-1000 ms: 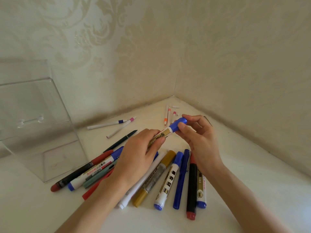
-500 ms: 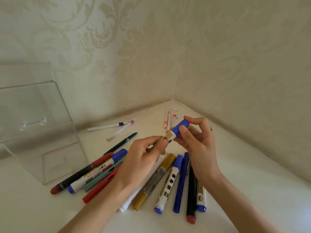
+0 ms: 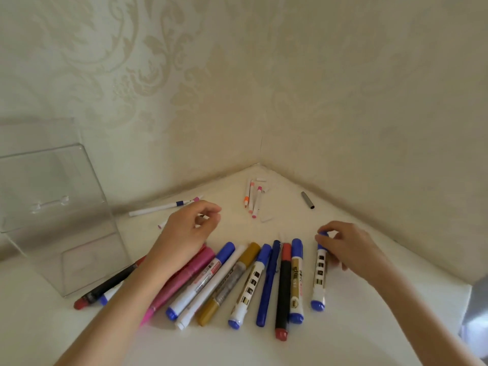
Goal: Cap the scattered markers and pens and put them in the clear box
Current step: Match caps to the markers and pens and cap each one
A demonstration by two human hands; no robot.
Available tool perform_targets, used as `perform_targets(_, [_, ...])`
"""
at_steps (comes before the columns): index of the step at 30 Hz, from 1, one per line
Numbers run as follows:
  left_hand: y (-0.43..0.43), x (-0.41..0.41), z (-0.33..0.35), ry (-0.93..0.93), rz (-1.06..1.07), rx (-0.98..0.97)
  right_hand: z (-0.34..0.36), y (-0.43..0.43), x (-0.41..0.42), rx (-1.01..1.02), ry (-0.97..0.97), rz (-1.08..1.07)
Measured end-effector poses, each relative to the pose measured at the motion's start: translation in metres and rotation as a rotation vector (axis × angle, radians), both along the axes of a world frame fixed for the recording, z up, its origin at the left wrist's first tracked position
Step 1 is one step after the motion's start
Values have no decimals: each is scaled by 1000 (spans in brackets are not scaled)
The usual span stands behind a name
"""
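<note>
Along the far side of the white tabletop (image 3: 356, 326) two patterned walls (image 3: 343, 88) meet in a corner, closing that edge off; bare surface lies open below the right hand (image 3: 351, 247) toward the near right, where the tabletop's edge shows. That hand's fingertips pinch the blue cap end of a white marker with blue ends (image 3: 319, 276), which lies flat on the surface, its length running down from the grip. Just left of it sits a fanned row of capped markers (image 3: 248, 283): white-and-blue ones, a blue pen, a black one with red ends, a gold one, pink ones further left. The left hand (image 3: 184, 233) hovers over the upper left end of that row, fingers curled loosely and partly parted; whether it has hold of anything cannot be told. Well left of that hand stands the clear box (image 3: 60, 215), nothing visible inside it, with a dark red-tipped marker (image 3: 105, 286) lying against its near corner. Beyond the left hand lies a thin white pen (image 3: 158, 208); between the two hands, toward the corner, a small cluster of thin pens (image 3: 252, 198) with loose white caps; above the right hand, a grey cap (image 3: 308, 200) lies alone by the wall
</note>
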State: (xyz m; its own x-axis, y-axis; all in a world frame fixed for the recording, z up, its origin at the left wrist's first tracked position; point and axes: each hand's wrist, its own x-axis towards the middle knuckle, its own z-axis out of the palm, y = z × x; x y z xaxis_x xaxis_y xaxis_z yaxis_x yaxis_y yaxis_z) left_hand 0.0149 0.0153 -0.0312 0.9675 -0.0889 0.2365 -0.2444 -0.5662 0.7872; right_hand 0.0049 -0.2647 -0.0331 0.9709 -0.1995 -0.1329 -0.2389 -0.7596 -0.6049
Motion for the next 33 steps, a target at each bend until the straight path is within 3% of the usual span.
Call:
perform_targets(4, [3, 4, -3, -7, -1, 0, -1, 15, 2, -107, 16, 110])
perform_targets(6, [5, 7, -3, -3, -1, 6, 3, 17, 15, -191, -82, 96])
perform_targets(9, [8, 15, -2, 3, 15, 14, 13, 27, 48, -121, -159, 55])
perform_targets(13, [8, 21, -4, -9, 28, 19, 8, 70, 89, -230, -27, 110])
perform_targets(16, [7, 20, -9, -12, 33, 27, -2, 100, 111, -197, 35, 78])
perform_targets(23, [8, 17, -10, -18, 41, -3, -3, 122, 128, -120, 80, 45])
perform_targets(33, [9, 14, -11, -23, 35, 47, -11, 123, 109, -227, 63, 241])
